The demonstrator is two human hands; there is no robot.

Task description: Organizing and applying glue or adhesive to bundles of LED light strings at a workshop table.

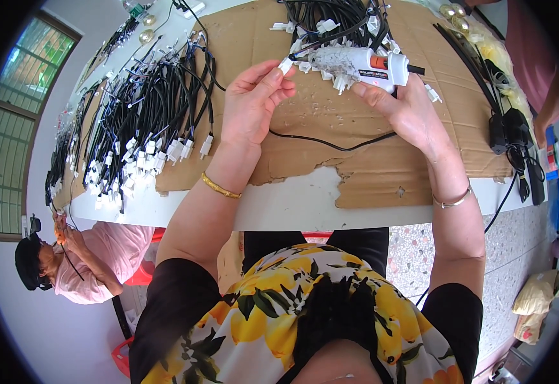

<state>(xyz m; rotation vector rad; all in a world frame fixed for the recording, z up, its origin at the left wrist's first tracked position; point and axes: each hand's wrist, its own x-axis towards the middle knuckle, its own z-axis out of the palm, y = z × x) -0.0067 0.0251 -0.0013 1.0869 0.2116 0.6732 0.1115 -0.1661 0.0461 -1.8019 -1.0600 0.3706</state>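
Note:
Between the thumb and fingers of my left hand point(254, 102) is a small white connector point(285, 65), pinched shut, with a black cable at its far end. My right hand point(414, 112) is wrapped around a white glue gun point(382, 67) with an orange part inside. The gun's nozzle end, covered with clear stringy glue, points left toward the connector, a short way from it. Just beyond both hands lies a heap of black cables point(337, 19) with white connectors. A thin black cord point(343, 148) curves across the cardboard below the hands.
Brown cardboard point(305, 160) with a torn near edge covers the white table point(279, 211). At left lies a large bundle of black cables point(158, 96) with white ends. Black adapters point(510, 131) sit at right. A co-worker point(100, 256) works at left; another person's arm point(551, 102) shows at right.

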